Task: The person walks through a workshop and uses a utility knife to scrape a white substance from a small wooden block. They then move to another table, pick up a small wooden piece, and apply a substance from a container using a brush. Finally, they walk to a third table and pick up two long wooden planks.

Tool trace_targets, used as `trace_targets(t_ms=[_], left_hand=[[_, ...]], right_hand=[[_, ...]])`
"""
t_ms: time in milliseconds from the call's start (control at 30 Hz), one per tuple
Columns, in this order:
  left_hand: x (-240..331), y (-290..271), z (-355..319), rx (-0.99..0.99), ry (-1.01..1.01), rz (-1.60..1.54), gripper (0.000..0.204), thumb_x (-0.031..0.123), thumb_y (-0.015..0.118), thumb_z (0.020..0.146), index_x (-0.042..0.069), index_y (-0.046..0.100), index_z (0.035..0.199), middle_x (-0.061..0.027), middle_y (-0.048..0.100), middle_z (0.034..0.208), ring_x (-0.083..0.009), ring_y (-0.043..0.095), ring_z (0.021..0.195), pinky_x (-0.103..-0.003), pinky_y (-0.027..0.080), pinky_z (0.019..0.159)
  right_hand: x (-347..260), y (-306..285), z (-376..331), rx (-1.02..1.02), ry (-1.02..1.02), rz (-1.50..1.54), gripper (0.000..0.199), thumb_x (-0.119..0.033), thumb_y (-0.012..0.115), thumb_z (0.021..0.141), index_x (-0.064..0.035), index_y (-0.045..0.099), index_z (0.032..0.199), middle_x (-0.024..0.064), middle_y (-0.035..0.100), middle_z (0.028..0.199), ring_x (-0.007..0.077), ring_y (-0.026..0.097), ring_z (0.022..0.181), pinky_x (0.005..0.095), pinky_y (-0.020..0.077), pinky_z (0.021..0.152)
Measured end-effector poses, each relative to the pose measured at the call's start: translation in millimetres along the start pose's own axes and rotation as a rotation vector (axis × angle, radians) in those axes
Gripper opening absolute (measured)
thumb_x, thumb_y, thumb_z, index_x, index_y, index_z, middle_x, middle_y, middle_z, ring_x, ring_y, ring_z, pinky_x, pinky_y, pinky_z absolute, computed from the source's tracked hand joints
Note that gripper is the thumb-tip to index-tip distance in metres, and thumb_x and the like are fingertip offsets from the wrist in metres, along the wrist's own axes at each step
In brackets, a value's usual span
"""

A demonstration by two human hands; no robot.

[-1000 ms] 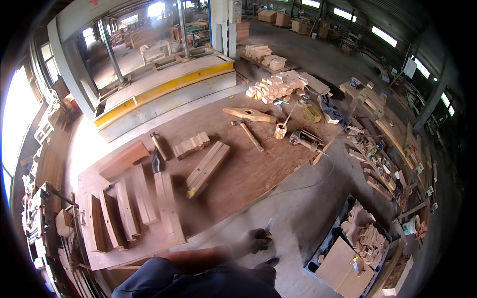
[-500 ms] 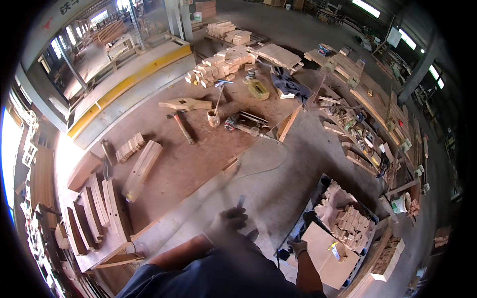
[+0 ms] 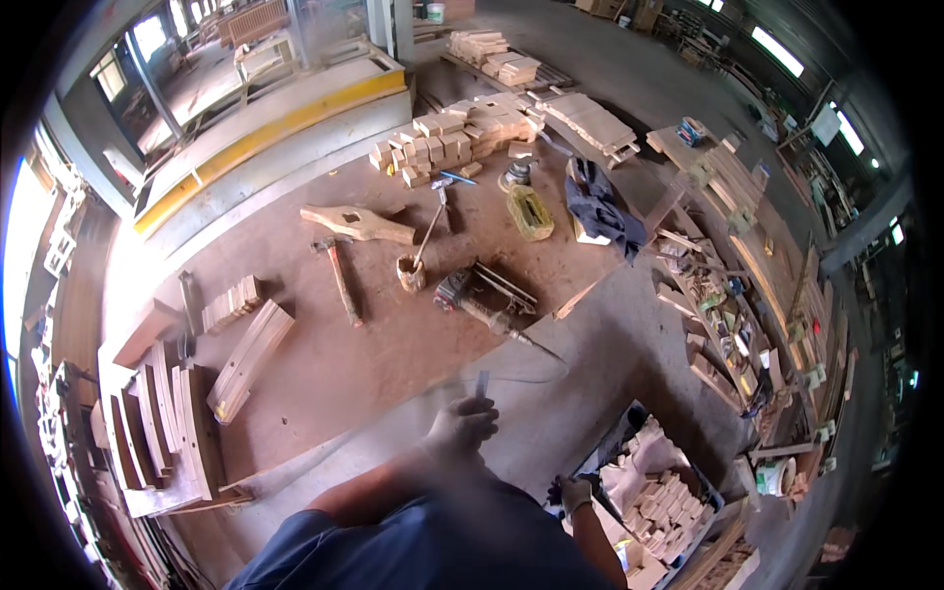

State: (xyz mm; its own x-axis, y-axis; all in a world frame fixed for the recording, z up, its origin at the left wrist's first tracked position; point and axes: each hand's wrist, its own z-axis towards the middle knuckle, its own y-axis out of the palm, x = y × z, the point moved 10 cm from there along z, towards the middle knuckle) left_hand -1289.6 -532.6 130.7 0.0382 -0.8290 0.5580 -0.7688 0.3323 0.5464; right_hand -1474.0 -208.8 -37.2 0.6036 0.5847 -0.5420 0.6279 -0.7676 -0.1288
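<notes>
L hand (image 3: 462, 425) curled round 1 grey strip (image 3: 483, 384); R hand (image 3: 574, 493) by 1 crate (image 3: 621, 430) w/ wood blocks (image 3: 671, 511), can't tell grip. Tabletop (image 3: 315, 349): 2 hammers (image 3: 343, 283) left, 1 nailer (image 3: 473, 299) right.

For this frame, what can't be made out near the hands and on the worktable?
Head view:
Lower end of the thin strip: hidden by the left hand.
What, if anything, the right hand holds: too small and dark.
Most of the pale thing: covered by the dark cloth.
Lower end of the stick: hidden inside the cup.
</notes>
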Motion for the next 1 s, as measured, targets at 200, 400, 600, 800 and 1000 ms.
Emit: trace_targets(t_ms=[200, 400, 600, 800, 1000], left_hand=[[32.9, -20.0, 97.6, 0.112, -0.017, 0.092, 0.026, 0.001, 0.066, 0.094, 0.003, 0.063, 0.12, -0.0081, 0.068, 0.095, -0.0209, 0.067, 0.077, -0.03, 0.053, 0.06], [75.2, -43.9, 144.8, 0.213, 0.091, -0.063, 0.026, 0.002, 0.061, 0.095, 0.007, 0.063, 0.121, -0.0061, 0.066, 0.091, -0.02, 0.066, 0.074, -0.033, 0.055, 0.061], [92.0, -30.7, 163.1, 0.308, 0.077, 0.009, 0.025, 0.006, 0.061, 0.096, 0.008, 0.063, 0.122, -0.0074, 0.069, 0.091, -0.0204, 0.066, 0.07, -0.032, 0.054, 0.057], [111.9, -11.8, 176.3, 0.403, 0.216, -0.049, 0.021, 0.007, 0.065, 0.095, 0.006, 0.065, 0.116, -0.0089, 0.071, 0.094, -0.0188, 0.068, 0.074, -0.03, 0.051, 0.055], [139.9, 1.6, 201.7, 0.571, 0.28, -0.095, 0.027, 0.009, 0.069, 0.092, 0.005, 0.063, 0.118, -0.006, 0.07, 0.091, -0.0134, 0.063, 0.065, -0.023, 0.041, 0.046]], right_hand=[[-195.3, 74.2, 29.8, 0.45, -1.047, -1.112, 0.05, -0.025, 0.078, 0.081, -0.0009, 0.063, 0.122, 0.0213, 0.068, 0.113, 0.0367, 0.069, 0.1, 0.0457, 0.0558, 0.086], [-320.1, 178.4, 27.2, 0.135, -0.823, -1.129, 0.051, -0.031, 0.075, 0.081, -0.0089, 0.063, 0.127, 0.0207, 0.065, 0.125, 0.0392, 0.063, 0.115, 0.0463, 0.051, 0.096], [-336.2, 200.2, 89.1, -0.204, -0.652, -1.378, 0.041, -0.047, 0.068, 0.088, -0.0116, 0.072, 0.108, 0.02, 0.072, 0.102, 0.0409, 0.068, 0.099, 0.0501, 0.053, 0.087], [-416.6, 209.6, 85.3, -0.4, -0.791, -1.428, 0.029, -0.04, 0.066, 0.09, -0.0161, 0.072, 0.107, 0.0189, 0.072, 0.102, 0.0404, 0.068, 0.098, 0.0515, 0.0536, 0.086], [-442.4, 238.1, 94.7, -0.59, -0.838, -1.488, 0.041, -0.046, 0.063, 0.093, -0.0088, 0.07, 0.107, 0.0232, 0.071, 0.105, 0.0432, 0.066, 0.104, 0.052, 0.0519, 0.088]])
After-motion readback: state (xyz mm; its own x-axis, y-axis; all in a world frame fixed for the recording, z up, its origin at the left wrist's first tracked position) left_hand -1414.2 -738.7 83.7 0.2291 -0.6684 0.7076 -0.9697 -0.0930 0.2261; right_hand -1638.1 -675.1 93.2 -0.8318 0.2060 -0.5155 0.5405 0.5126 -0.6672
